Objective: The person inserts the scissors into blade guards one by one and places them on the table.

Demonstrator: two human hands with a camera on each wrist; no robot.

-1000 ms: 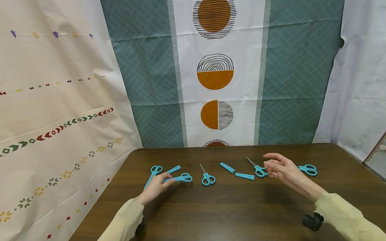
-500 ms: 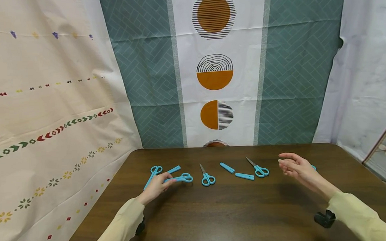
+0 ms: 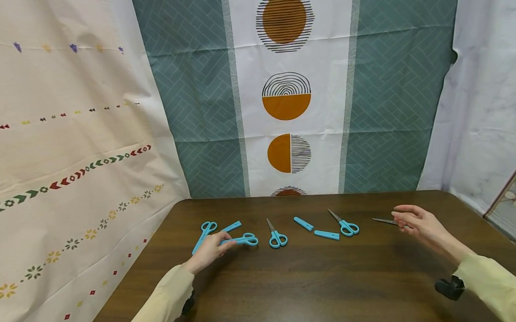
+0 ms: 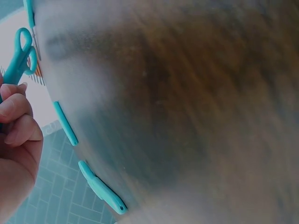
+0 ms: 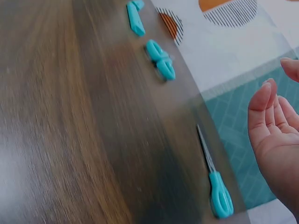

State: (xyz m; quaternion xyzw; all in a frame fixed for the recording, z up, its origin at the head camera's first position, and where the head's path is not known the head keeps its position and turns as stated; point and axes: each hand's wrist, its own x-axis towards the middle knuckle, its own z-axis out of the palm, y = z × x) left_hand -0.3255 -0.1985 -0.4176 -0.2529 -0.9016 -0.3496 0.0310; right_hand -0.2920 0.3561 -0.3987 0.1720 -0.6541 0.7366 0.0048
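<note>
My left hand [image 3: 211,250] grips a pair of scissors [image 3: 249,239] with light-blue handles, held over the table's left side. Its finger loops stick out to the right; the fingers hide the other end. In the left wrist view the curled fingers [image 4: 21,128] wrap below those loops. My right hand [image 3: 427,231] hovers on the right with loosely bent fingers and holds nothing. Beneath it lies an uncovered pair of scissors [image 5: 219,193], whole in the right wrist view; in the head view only its blade [image 3: 384,220] shows, pointing left.
Behind the left hand lie sheathed scissors [image 3: 202,238] and a blue blade sheath [image 3: 232,226]. Bare scissors [image 3: 278,238], two more sheaths [image 3: 304,223] and another bare pair [image 3: 348,228] lie across the dark wooden table [image 3: 288,288]. A patterned curtain [image 3: 196,111] hangs behind.
My right hand has moved rightward, away from the bare scissors near the sheaths and over the rightmost pair, whose blade now shows. My left hand keeps its place and its grip.
</note>
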